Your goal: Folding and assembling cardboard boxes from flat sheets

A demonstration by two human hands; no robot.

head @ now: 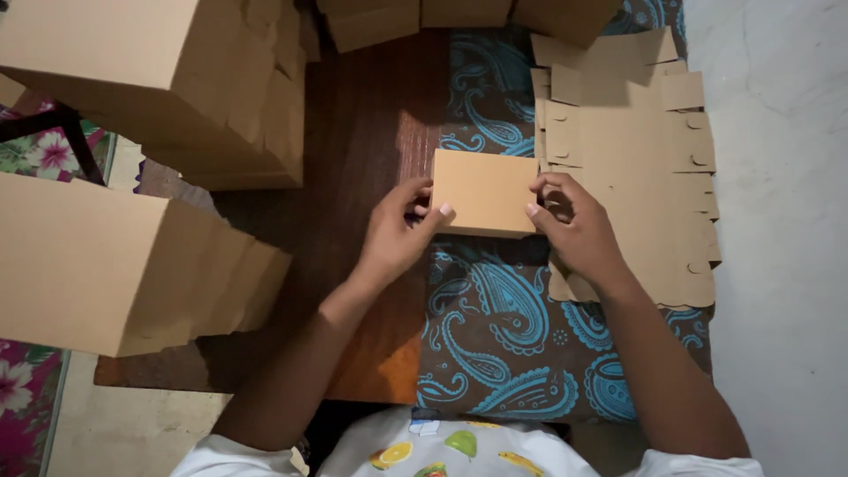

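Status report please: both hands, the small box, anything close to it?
Left hand and right hand both grip the small cardboard box at its ends. Box folded shut, above patterned cloth. Flat box blanks stacked right, beside it.

ITEM: small cardboard box [483,192] | COLOUR: plain brown, unprinted | SHAPE: rectangular, flat broad face toward the camera, long edges near level | STATE: folded up, closed on the visible face, held clear of the surface | POSITION: centre of frame, slightly above the middle, over the edge of a blue paisley cloth [495,327]
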